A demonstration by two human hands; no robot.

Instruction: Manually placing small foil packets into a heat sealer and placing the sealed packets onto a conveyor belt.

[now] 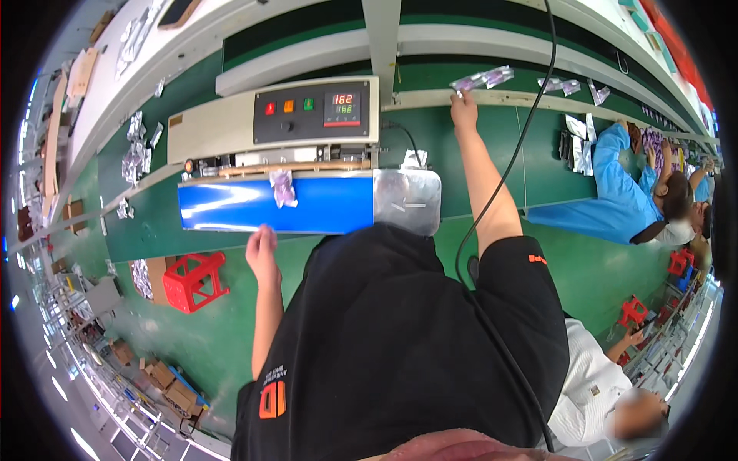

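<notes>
Right hand at conveyor rail, left at sealer belt.
Right hand [463, 107] pinches a clear crinkled plastic packet [481, 79] at the pale rail's [507, 97] edge; left hand [262, 250], loosely curled, hovers beside the blue belt [231, 203] carrying a small purple packet [284, 188].

One sealing machine [274, 123] with one blue belt [231, 206] carrying one small pouch [283, 188]. Three red plastic stools [194, 280] on the green floor. Two of the person's own hands [262, 250], and three co-workers [623, 196] at the right edge.
</notes>
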